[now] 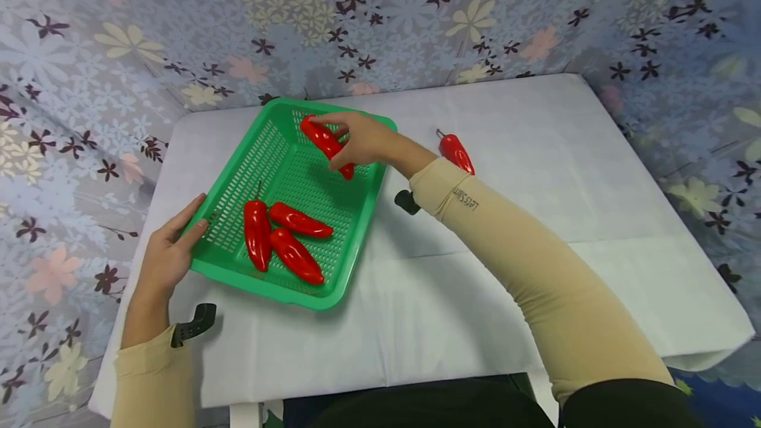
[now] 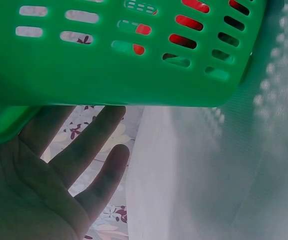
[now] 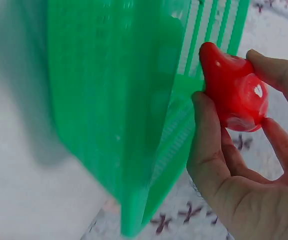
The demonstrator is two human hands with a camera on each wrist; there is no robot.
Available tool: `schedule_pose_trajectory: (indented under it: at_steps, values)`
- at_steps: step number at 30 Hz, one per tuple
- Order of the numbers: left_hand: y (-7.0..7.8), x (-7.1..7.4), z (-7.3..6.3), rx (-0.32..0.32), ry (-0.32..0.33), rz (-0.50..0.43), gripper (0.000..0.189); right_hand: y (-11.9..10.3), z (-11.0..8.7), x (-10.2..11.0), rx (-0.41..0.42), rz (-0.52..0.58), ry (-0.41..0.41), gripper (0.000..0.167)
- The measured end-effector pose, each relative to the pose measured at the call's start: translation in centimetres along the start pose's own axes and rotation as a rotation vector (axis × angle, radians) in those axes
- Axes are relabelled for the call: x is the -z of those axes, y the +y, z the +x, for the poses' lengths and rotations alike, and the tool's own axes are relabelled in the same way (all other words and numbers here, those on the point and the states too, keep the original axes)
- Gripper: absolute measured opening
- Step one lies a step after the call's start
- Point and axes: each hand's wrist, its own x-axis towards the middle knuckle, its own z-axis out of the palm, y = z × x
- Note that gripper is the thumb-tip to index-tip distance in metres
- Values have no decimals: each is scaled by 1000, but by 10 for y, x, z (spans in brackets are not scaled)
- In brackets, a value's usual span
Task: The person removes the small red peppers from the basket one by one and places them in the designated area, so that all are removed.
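Note:
A green plastic basket (image 1: 351, 263) with slotted walls sits on the left half of the table. My left hand (image 1: 169, 253) holds its left rim, thumb over the edge; in the left wrist view the other fingers (image 2: 91, 142) stretch out beneath the rim, outside the wall. Over the far right part of the basket, my right hand (image 1: 365, 141) grips a glossy red chili pepper (image 1: 324, 137) between thumb and fingers. The right wrist view shows this pepper (image 3: 234, 90) end-on. Lying on the basket floor are three more red peppers (image 1: 297, 256), one with its stem pointing away.
Another red pepper (image 1: 456, 152) with a stem lies on the table right of the basket, partly behind my right forearm. A white cloth covers the table (image 1: 594, 183). Flower-patterned fabric (image 1: 410, 18) hangs behind and at both sides.

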Motion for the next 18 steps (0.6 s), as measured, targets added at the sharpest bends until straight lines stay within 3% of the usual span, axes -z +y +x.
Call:
schedule_pose_trajectory:
  at_steps: [6,13,18]
  values:
    - [-1,0,-2,0,8,-4,52,19,-16,32,-25,72,99,86]
    - [-2,0,-3,-8,8,10,51,47,-42,67,-229,108,195,89]
    - [-1,0,-1,-11,9,27,51,76,-64,90,-328,122,249,92]
